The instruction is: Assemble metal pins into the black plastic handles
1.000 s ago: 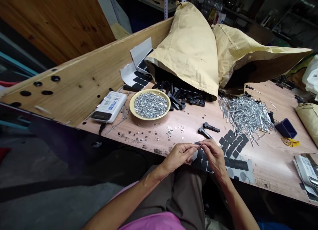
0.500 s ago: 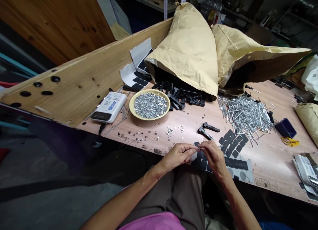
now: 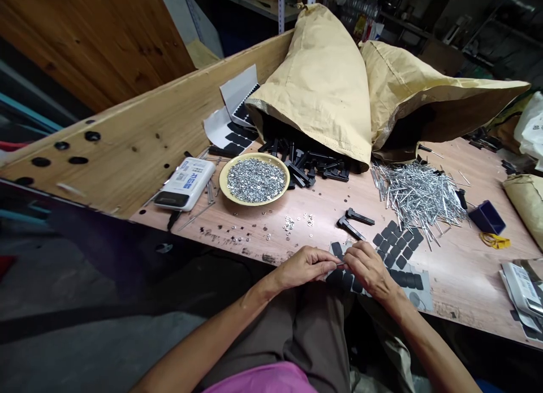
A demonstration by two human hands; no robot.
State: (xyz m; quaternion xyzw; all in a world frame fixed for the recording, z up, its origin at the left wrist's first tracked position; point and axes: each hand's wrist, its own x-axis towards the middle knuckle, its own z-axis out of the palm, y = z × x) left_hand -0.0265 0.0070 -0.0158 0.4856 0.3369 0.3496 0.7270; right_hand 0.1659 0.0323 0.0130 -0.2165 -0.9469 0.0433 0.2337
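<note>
My left hand (image 3: 309, 265) and my right hand (image 3: 370, 270) meet at the table's front edge, fingertips pinched close together. Between them shows a short length of a thin metal rod (image 3: 340, 263), mostly hidden by the fingers. Beneath and beside my right hand lies a grey backing sheet (image 3: 426, 300) with black rounded pads (image 3: 403, 279). Just beyond the hands are two black T-shaped plastic parts (image 3: 360, 216). A few small metal nuts or washers (image 3: 289, 223) lie loose to the left of these.
A yellow bowl (image 3: 224, 194) holds many small metal pieces. Behind it, black plastic parts (image 3: 299, 169) spill from a paper sack (image 3: 318, 87). A heap of thin metal rods (image 3: 424, 198) lies right, near a dark blue box (image 3: 487, 216). A white device (image 3: 186, 181) sits left.
My right hand has turned slightly, its forearm swinging out to the right. Both hands have shifted a little, still pinched together around the thin rod. The table's contents stay as they were.
</note>
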